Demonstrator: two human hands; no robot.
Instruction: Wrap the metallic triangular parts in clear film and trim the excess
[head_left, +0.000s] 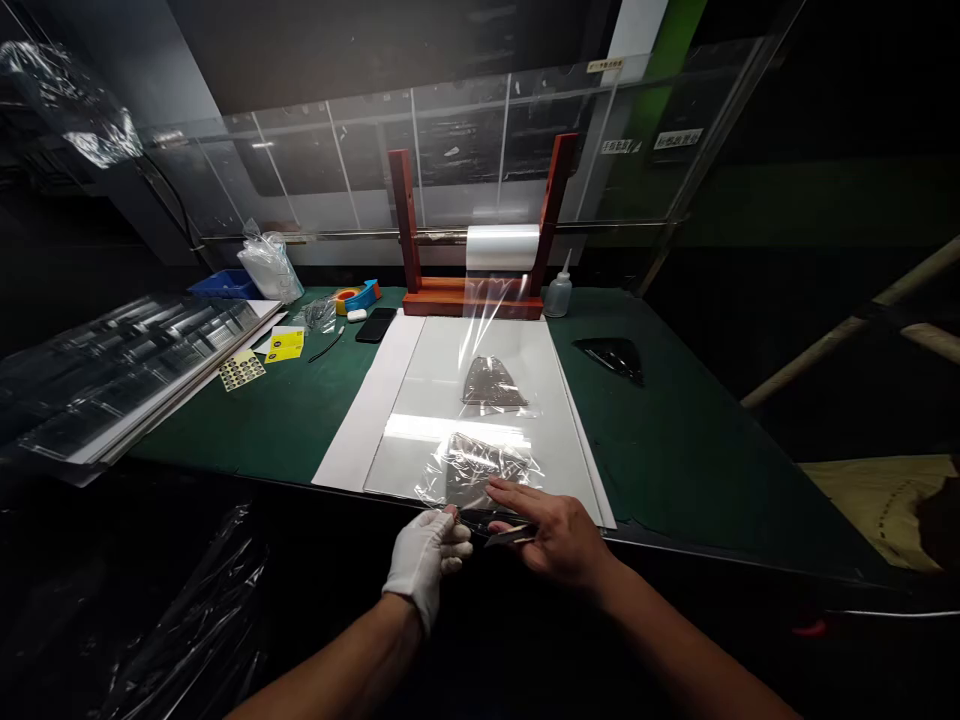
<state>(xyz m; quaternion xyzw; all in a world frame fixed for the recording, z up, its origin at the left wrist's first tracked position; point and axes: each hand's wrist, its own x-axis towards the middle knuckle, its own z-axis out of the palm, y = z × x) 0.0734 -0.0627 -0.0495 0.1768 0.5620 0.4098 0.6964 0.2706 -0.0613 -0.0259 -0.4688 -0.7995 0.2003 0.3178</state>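
Observation:
My left hand (pixel 427 553), in a white glove with a bare fingertip showing, pinches the near end of a dark glossy piece (pixel 478 520) at the table's front edge. My right hand (pixel 559 530) is bare. Its fingers reach over the crinkled clear film (pixel 487 460), while a thin dark flat tool (pixel 510 536) lies between thumb and palm; its exact kind is unclear. Film runs down from a roll (pixel 502 246) across a glass plate (pixel 409 395). Farther up the plate, a dark rounded-triangle patch (pixel 491 383) shows under the film.
A red wooden stand (pixel 472 298) carries the roll. Right of it are a squeeze bottle (pixel 558 295) and a black glossy shell (pixel 611 357). Leftward lie a phone (pixel 376 325), a tape dispenser (pixel 358 297), yellow labels (pixel 285 343), a sticker sheet (pixel 242 370) and a stack of clear-wrapped trays (pixel 150 370).

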